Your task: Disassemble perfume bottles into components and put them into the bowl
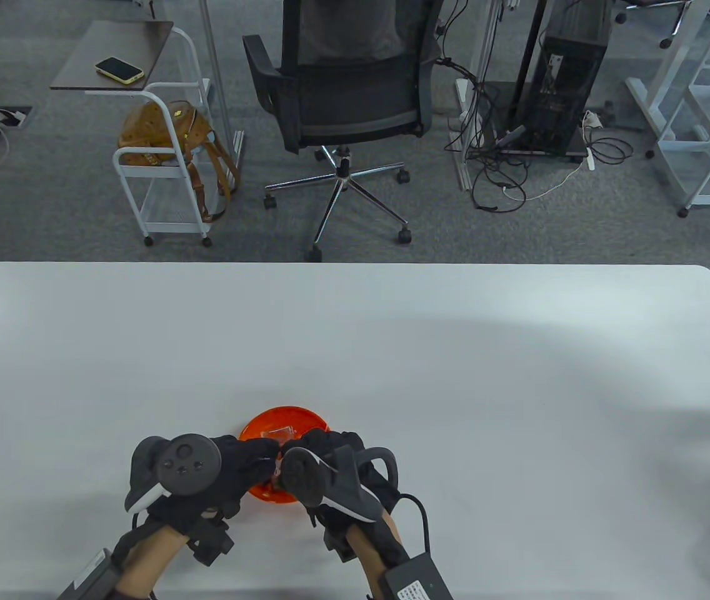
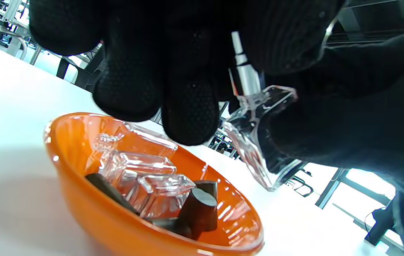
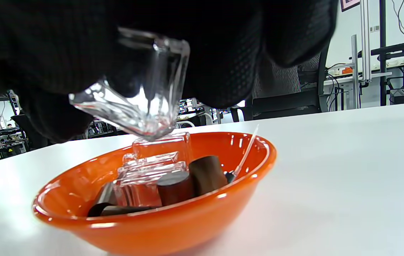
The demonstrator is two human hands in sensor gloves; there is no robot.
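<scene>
- Both hands meet over the orange bowl (image 1: 274, 425), which sits on the white tabletop (image 1: 455, 375) near its front edge, a bit left of center.
- Right hand (image 1: 330, 465) grips a clear glass perfume bottle (image 3: 145, 96); fingers curl round the body, bottle tilted, its base corner low just above the bowl contents in the right wrist view.
- Left hand (image 1: 230, 469) has fingers (image 2: 187, 106) bent in at the bottle's top end. Left wrist view shows the silver spray neck (image 2: 246, 76) sticking up from the bottle shoulder between the 2 gloves; looks pinched there, but the contact pts are hidden by the glove, so can't tell for sure.
- Bottle is held in the air over the bowl's front half, not touching the rim as far as visible.
- In the bowl: clear plastic caps/bottle pieces (image 2: 141, 177) stacked toward the middle, w/ dark cylindrical parts (image 3: 207, 174) beside and under them, and a thin clear dip tube (image 3: 246, 153) leaning on the rim.
- Trackers sit on the backs of both hands, cables run off the front edge.
- Beyond the far edge: black office chair (image 1: 342, 94), white cart w/ a brown bag (image 1: 167, 134), phone (image 1: 119, 70) on a side table.
</scene>
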